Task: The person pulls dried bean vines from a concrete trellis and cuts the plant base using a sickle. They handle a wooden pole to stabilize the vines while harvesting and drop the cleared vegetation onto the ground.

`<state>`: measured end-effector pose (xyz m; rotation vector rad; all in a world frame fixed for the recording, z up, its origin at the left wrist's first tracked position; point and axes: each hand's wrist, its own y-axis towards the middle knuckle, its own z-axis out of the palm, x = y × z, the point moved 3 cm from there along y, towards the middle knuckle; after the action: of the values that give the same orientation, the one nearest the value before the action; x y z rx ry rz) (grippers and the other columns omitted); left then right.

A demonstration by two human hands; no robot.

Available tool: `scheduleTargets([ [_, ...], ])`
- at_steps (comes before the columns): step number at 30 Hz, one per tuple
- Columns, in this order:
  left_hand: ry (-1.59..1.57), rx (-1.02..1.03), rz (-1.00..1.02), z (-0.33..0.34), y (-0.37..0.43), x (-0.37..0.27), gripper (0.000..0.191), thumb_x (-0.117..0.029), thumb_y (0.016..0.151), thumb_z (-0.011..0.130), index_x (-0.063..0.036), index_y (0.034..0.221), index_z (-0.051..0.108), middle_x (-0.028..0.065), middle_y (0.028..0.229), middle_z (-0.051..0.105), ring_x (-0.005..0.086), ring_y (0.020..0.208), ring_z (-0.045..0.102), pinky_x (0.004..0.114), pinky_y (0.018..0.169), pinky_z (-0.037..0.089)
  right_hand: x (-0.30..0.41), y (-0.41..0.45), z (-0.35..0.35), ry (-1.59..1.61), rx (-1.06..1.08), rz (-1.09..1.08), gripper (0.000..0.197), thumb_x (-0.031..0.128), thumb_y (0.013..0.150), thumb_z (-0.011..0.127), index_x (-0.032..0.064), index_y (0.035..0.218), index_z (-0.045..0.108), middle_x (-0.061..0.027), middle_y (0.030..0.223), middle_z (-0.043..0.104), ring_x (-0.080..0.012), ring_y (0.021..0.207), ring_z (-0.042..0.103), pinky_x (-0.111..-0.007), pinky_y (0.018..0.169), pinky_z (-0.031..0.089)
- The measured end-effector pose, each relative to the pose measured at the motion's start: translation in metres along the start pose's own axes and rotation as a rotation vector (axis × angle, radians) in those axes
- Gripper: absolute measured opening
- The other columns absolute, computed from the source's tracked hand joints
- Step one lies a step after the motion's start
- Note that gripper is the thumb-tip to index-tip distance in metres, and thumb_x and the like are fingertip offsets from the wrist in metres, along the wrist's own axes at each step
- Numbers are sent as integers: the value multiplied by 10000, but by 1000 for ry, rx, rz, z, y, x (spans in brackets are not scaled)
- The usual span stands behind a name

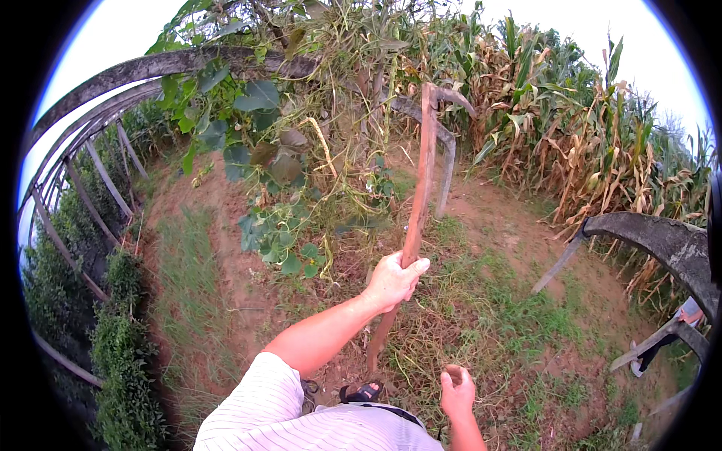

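Note:
My left hand (398,280) is closed around the wooden handle of a long-handled sickle (423,169), which stands nearly upright in front of me. The curved blade at its top points right, beside hanging vines (293,163) with green leaves and dry stems. The handle's lower end comes down close to my sandalled foot (366,390). Low on the right, my right hand (458,390) hangs over cut or dried vines and grass (434,344). Its fingers are loosely curled with the thumb apart, and I see nothing in them.
An arched concrete frame (163,65) crosses above on the left, with slanted posts (107,175) behind it. Partly dried corn (586,158) lines the right back. Another arch (654,239) stands at right, near a partly hidden person (671,332). Bushes (115,338) line the left.

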<state>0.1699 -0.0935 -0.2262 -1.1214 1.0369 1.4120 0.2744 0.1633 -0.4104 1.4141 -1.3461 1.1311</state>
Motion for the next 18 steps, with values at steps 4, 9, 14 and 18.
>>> scheduleTargets([
  [4, 215, -234, 53, -50, -1, -3, 246, -262, 918, 682, -52, 920, 554, -33, 573, 460, 76, 427, 409, 263, 391, 346, -53, -26, -43, -82, -43, 89, 171, 78, 882, 644, -15, 1025, 642, -67, 850, 676, -131, 763, 645, -283, 710, 528],
  [9, 520, -528, 207, -94, 17, -20, 327, -344, 874, 717, -22, 906, 670, -14, 673, 570, 82, 614, 486, 303, 567, 434, -90, -59, -75, -27, -156, 214, 123, 56, 894, 610, -18, 989, 636, -62, 813, 663, -124, 689, 635, -265, 645, 521],
  [14, 394, -631, 276, -129, 47, -35, 252, -265, 917, 682, -62, 844, 554, -29, 564, 465, 92, 393, 425, 280, 348, 346, -85, -89, -82, -265, -178, 161, 250, 223, 908, 649, 14, 1040, 687, -128, 970, 704, -229, 887, 650, -341, 817, 503],
  [18, 435, -641, 246, -130, 53, -27, 262, -274, 907, 694, -45, 847, 582, -21, 593, 492, 82, 441, 438, 280, 394, 366, -79, -98, -80, -195, -202, 206, 234, 217, 913, 642, 18, 1025, 692, -120, 957, 707, -218, 899, 651, -338, 837, 498],
])
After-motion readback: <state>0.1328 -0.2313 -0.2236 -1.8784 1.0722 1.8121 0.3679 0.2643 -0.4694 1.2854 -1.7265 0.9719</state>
